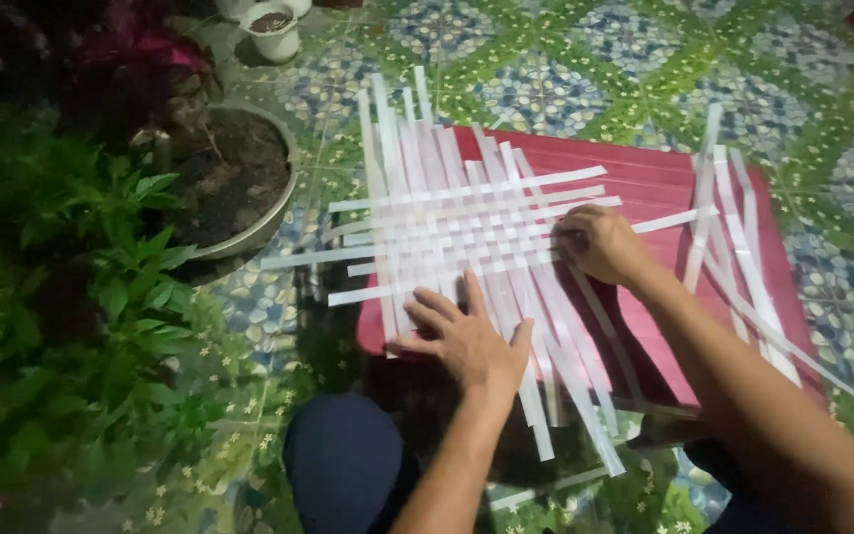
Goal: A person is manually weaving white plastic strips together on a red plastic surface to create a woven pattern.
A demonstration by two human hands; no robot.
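Observation:
A mat of interlaced white strips lies on a red board. My left hand presses flat on the near edge of the weave, fingers spread. At the weave's right edge, my right hand is curled around a horizontal white strip. Long vertical strips stick out past the board toward me and away from me. A loose bundle of white strips rests on the board's right side.
Patterned green and blue floor tiles surround the board. A round pot of soil stands at left, with green leafy plants beside it and a small white pot farther back. My knees show at the bottom.

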